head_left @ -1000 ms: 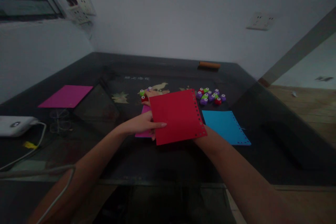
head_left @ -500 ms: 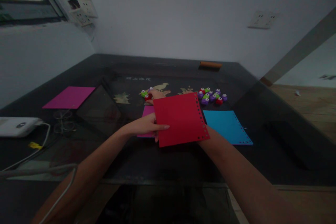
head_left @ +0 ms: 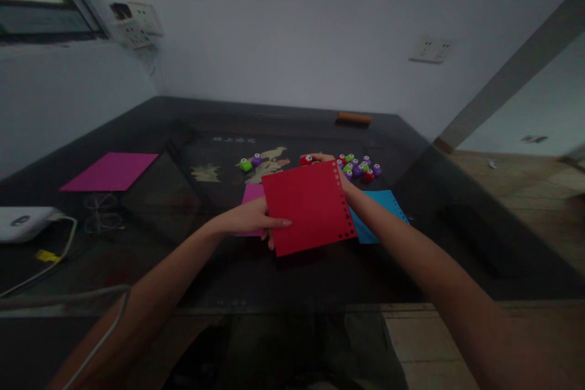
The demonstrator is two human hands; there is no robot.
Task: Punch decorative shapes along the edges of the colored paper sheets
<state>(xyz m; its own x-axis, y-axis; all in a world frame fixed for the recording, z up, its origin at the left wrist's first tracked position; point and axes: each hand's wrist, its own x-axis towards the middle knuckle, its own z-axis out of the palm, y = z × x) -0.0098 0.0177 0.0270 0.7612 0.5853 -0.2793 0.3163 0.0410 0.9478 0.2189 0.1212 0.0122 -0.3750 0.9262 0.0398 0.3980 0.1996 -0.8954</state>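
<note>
My left hand (head_left: 256,219) pinches the left edge of a red paper sheet (head_left: 307,206) that has a row of punched holes along its right edge. It holds the sheet tilted above the dark table (head_left: 228,268). My right hand (head_left: 326,159) reaches past the sheet's far corner and grips a small red punch (head_left: 306,160); most of that hand is hidden behind the sheet. A heap of small purple, green and red punches (head_left: 359,167) lies just right of it. Under the red sheet lie a pink sheet (head_left: 252,194) and a blue sheet (head_left: 381,207).
Two more punches, green (head_left: 245,165) and purple (head_left: 256,159), sit left of centre. A magenta sheet (head_left: 109,171) lies at the far left, glasses (head_left: 98,214) near it, a white device with a cable (head_left: 25,222) at the left edge, an orange stick (head_left: 354,117) at the back.
My right hand has swung from the two left punches over to the right, carrying a red punch toward the heap. The left hand and red sheet stayed put; the view shifted slightly.
</note>
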